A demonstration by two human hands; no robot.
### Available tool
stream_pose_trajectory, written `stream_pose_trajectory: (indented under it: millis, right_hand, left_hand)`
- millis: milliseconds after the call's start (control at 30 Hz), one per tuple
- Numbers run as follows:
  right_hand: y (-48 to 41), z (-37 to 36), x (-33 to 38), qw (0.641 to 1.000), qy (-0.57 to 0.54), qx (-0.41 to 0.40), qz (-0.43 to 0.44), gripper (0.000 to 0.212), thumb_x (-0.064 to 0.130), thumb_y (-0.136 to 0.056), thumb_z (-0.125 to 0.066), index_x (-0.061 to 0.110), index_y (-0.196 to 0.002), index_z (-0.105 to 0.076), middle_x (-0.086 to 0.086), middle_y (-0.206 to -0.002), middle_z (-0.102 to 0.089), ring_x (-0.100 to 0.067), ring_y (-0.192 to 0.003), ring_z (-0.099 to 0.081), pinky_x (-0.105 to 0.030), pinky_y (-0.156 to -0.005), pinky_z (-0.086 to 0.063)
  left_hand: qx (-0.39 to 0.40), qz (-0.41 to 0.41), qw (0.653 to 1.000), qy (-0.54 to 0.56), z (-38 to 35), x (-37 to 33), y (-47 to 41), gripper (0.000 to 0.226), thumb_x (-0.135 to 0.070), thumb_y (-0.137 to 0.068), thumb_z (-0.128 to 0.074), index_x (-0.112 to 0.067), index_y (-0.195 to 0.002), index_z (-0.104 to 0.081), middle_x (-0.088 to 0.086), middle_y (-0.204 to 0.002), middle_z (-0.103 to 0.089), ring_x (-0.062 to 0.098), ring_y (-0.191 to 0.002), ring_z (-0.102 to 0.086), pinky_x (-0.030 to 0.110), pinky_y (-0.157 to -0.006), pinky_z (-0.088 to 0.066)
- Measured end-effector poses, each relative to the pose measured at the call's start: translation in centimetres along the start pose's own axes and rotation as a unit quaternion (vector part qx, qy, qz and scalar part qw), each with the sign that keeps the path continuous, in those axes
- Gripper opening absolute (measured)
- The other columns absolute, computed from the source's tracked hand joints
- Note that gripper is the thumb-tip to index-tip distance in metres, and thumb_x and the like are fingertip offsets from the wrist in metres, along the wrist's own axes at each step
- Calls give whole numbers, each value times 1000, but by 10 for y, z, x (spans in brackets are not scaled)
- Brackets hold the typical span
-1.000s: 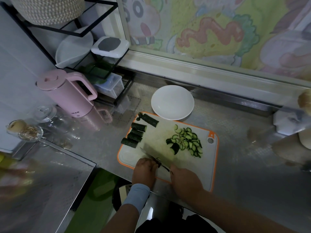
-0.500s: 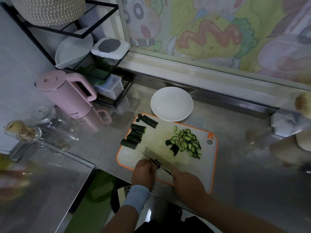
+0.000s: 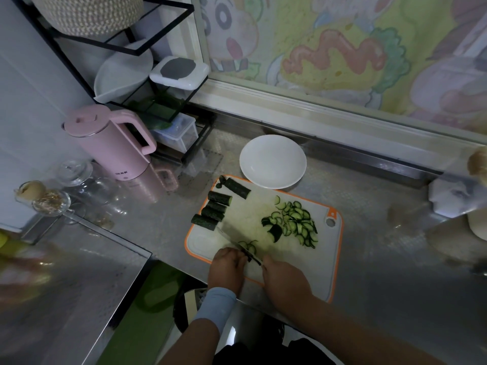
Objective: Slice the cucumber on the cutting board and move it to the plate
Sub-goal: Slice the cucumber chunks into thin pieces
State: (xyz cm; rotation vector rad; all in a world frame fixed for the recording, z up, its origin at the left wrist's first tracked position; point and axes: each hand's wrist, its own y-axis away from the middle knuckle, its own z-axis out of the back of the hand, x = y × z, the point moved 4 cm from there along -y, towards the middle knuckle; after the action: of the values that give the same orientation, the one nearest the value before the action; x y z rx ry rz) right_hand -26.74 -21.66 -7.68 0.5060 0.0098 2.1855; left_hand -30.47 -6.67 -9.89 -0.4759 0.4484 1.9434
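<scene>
The cucumber bit (image 3: 247, 255) being cut sits at the near side of the board (image 3: 311, 262), mostly hidden under the left hand (image 3: 226, 268). The fingers of that hand are curled down tight on it. The knife (image 3: 232, 239) lies across the board at a slant, with its blade right next to those fingers. The right hand (image 3: 286, 283) holds the knife's handle, and its fingers are wrapped around it. A few fresh slices (image 3: 249, 246) lie just past the blade. A big pile of slices (image 3: 296, 223) sits on the right part of the board. Five dark green chunks (image 3: 214, 209) wait at the far left corner of the board, close together. The board is white with an orange rim, and it lies on the shiny metal tabletop (image 3: 382, 259). The white plate (image 3: 272, 162) sits just behind the board, at its far edge. Off to the left stands a pink kettle (image 3: 113, 143). Behind the kettle is a black rack (image 3: 168, 83) with boxes and a white dish on it. Some glass jars (image 3: 76, 172) stand near the kettle, further left.
</scene>
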Motion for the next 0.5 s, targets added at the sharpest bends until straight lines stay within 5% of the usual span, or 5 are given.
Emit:
stream_pose_trajectory:
  millis: [133,267,500]
  right_hand:
    - [12,11,-9,1000,6,9,1,28,23,-79,-72,16,-102,-58,1,-67,-62,-15,-58,-61,-25,-48,-36]
    - [24,21,-10,998,-17,53,-4,31,30,-93,-54,12,-117,-50,-7,-94,-64,-26,-84,-61,-29,-62,-31]
    - [27,22,-10,999,-19,39,-14,28,27,-95,-46,14,-120,-47,-5,-96,-65,-25,-86,-62,-30,-62,-35]
  left_hand:
    - [-3,-9,1000,2,2,-1,-1,9,-20,-83,-68,-15,-83,-76,2,-85,-70,23,-83,-59,23,-73,-41]
    - [-13,-1,1000,7,3,0,0,10,-22,-83,-68,-14,-82,-75,3,-82,-69,22,-81,-59,23,-71,-40]
    - [-11,-13,1000,15,1,3,0,11,-22,-84,-66,-14,-82,-74,3,-85,-69,22,-82,-59,24,-72,-42]
